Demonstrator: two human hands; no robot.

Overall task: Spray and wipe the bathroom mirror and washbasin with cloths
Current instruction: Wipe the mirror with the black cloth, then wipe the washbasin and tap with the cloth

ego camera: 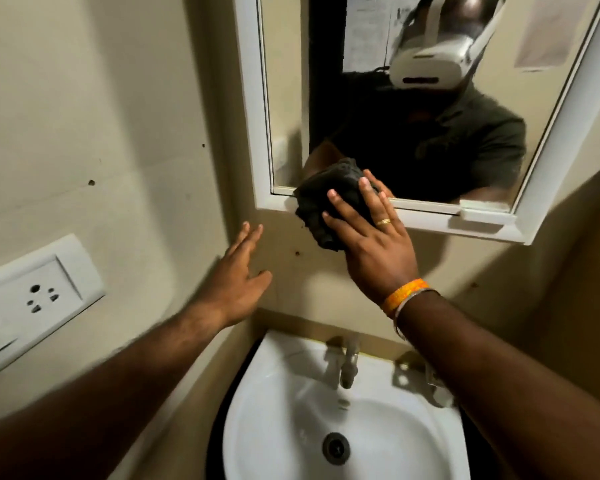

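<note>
A white-framed mirror (409, 109) hangs on the beige wall above a white washbasin (284, 420). My right hand (368, 237) presses a bunched dark cloth (321, 199) against the lower left corner of the mirror frame with straight, spread fingers. The cloth overlaps the bottom edge of the glass and the frame. My left hand (238, 275) hovers with straight fingers near the wall below and to the left of the mirror, holding nothing. No spray bottle is in view.
A metal tap (349, 362) stands at the back of the basin, with a dark drain (336, 447) below it. A white socket plate (32, 299) sits on the left wall. A small white ledge (487, 211) sticks out from the mirror's lower frame.
</note>
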